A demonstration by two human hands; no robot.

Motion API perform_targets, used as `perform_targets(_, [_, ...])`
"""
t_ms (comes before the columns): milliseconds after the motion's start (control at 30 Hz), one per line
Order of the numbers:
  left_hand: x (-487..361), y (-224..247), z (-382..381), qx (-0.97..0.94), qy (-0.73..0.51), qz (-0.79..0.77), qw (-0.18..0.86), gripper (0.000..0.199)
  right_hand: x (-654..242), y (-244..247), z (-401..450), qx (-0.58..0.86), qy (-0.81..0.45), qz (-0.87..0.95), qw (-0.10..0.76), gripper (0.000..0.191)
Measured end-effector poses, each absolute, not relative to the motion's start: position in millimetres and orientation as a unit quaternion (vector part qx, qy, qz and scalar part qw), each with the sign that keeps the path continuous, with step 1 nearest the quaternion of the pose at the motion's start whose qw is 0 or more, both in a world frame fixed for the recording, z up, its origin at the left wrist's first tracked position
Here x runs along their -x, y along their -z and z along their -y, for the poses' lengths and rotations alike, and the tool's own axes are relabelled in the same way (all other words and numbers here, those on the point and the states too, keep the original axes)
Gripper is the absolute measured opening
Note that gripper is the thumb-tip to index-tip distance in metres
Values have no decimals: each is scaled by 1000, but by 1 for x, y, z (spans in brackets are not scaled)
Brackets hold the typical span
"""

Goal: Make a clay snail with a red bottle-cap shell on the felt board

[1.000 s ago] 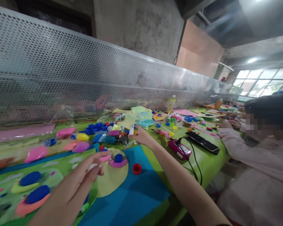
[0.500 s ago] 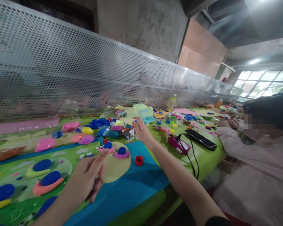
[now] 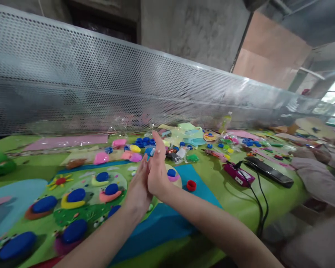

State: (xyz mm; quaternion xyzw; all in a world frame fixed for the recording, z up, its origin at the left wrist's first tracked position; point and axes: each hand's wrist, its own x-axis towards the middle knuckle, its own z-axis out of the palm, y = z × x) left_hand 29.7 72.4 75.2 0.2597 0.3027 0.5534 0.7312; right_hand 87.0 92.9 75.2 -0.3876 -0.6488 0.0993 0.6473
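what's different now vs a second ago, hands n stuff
The right hand has drawn back from the bags across the table and met the left hand, which has straightened from a loose curl. They now stand palm to palm; anything between them is hidden. The view has swung left. The red cap stays on the blue sheet.

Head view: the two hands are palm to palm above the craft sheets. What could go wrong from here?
The left forearm slants over the green sheet; if it drops, it could dislodge the blue-topped figure beside it.

The red cap sits on the blue sheet near the right forearm; pulling the right hand sideways might knock it.

The black cable runs from the magenta box over the table's edge; a snag could drag the box.
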Motion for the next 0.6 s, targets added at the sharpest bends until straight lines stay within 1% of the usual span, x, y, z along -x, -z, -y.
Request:
perform_targets(67, [-28, -82, -70, -231, -538, -308, 750, 40, -78, -81, -94, 412, -115, 609, 668, 56])
perform_targets(167, [-31, -88, -65, -203, -521, -313, 767, 49, -74, -96, -97, 428, -132, 546, 708, 54])
perform_targets(233, [-36, -89, -61, -191, -518, -316, 771, 50, -75, -103, -101, 426, -125, 516, 733, 53])
perform_targets(333, [-39, -86, -59, -180, -510, -313, 780, 52, -79, -101, -107, 417, -123, 514, 739, 56])
perform_targets(400, [-35, -83, -62, -176, -496, -309, 792, 58, -81, -93, -104, 421, -131, 548, 711, 59])
perform_targets(467, [-28, -79, -67, -178, -486, -299, 802, 63, -79, -81, -94, 431, -152, 600, 656, 61])
perform_targets(533, [-21, -77, -75, -184, -500, -281, 799, 66, -75, -69, -79, 433, -206, 642, 598, 65])
perform_targets(600, [-19, -77, -80, -192, -529, -262, 784, 64, -68, -60, -66, 420, -268, 651, 572, 72])
